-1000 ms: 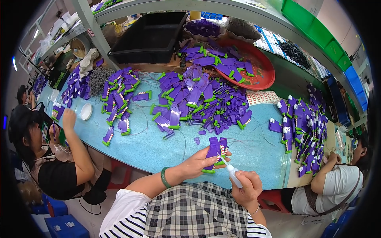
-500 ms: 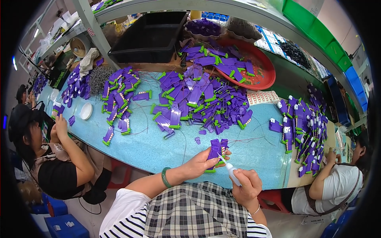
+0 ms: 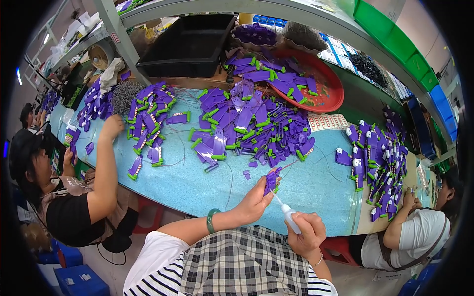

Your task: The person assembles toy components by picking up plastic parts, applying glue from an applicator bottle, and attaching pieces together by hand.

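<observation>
In front of my chest, my left hand [image 3: 253,201] grips a small purple plastic part [image 3: 271,181] with bits of green at its lower edge. Its fingers are closed around the near side. My right hand [image 3: 308,234] is wrapped round a small white squeeze bottle [image 3: 290,217] with a thin nozzle. The nozzle points up and left, its tip beside the purple part; whether it touches cannot be made out. Beyond my hands lies a big heap of purple and green parts [image 3: 244,118], with a few small loose purple pieces [image 3: 247,174] nearer me.
Purple-green parts with striped stickers [image 3: 148,121] lie left; more parts [image 3: 377,158] lie right. Behind stand a black tray [image 3: 185,47] and a red basin [image 3: 330,86]. A sticker sheet [image 3: 327,122] lies by the heap. Co-workers [image 3: 69,197] sit on both sides.
The purple part in my left hand has been turned and now looks narrower. My right hand with the bottle barely moved. The left co-worker's arm has reached out toward the pile.
</observation>
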Action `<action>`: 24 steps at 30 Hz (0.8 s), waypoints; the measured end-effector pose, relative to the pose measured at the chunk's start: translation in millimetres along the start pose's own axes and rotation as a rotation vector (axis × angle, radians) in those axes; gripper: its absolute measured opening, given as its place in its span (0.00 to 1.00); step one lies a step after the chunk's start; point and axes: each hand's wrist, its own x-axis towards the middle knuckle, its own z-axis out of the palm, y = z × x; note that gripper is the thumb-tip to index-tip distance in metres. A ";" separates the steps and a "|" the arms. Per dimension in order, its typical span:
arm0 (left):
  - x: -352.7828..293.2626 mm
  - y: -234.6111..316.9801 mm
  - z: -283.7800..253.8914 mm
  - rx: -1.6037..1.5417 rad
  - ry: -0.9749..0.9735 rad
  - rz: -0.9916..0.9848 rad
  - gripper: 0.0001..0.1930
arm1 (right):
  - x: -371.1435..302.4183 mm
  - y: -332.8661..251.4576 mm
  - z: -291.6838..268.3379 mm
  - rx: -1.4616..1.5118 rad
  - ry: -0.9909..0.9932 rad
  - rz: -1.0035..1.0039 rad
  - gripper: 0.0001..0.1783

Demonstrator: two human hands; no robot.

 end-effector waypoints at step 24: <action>-2.6 22.4 -22.0 -1.085 -0.363 -0.225 0.30 | -10.8 8.4 -10.4 0.038 0.205 0.116 0.22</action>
